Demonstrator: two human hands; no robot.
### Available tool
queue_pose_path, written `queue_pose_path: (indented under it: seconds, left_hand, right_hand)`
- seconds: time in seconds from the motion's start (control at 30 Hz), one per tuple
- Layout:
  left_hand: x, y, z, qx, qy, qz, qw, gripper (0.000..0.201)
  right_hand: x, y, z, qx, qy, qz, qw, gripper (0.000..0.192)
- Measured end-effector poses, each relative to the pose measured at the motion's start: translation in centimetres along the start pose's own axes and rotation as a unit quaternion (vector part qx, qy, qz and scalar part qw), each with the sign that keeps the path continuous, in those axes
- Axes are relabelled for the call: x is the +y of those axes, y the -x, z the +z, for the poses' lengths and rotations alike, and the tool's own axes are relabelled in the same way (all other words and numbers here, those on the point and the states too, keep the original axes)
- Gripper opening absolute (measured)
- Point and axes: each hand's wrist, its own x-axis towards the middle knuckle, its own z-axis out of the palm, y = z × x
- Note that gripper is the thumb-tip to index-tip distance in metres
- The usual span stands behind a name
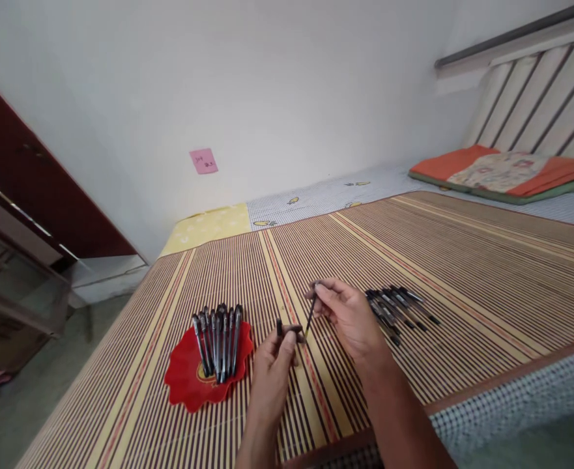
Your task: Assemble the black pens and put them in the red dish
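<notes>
My right hand [348, 317] pinches a thin pen refill [311, 314], held nearly upright over the striped bamboo mat [462, 260]. My left hand [274, 361] grips a dark pen barrel [289, 329], its end close to the refill's lower tip. To the left, several assembled black pens [218, 339] lie side by side on a red scalloped plate [184, 384]. To the right of my right hand, a loose heap of several black pens [397, 309] rests on the mat.
The mat covers a bed; its wooden front edge [511, 374] runs at the lower right. An orange and green pillow [506, 172] lies by the slatted headboard. A pink note [203, 161] sticks on the white wall. A dark cabinet [17, 189] stands at left.
</notes>
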Motion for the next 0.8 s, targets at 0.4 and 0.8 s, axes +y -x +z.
queue_pose_path:
  seconds: [0.4,0.8]
  left_hand:
    - [0.7,0.4,0.0,-0.033,0.005,0.014,0.999,0.045]
    - [0.6,0.4,0.0,-0.082,-0.038,0.038,0.995,0.038]
  right_hand:
    - [-2.1,0.6,0.3,0.101,-0.103,-0.093,0.985,0.019]
    - [-2.2,0.7,0.5,0.090,-0.097,-0.080,0.988,0.019]
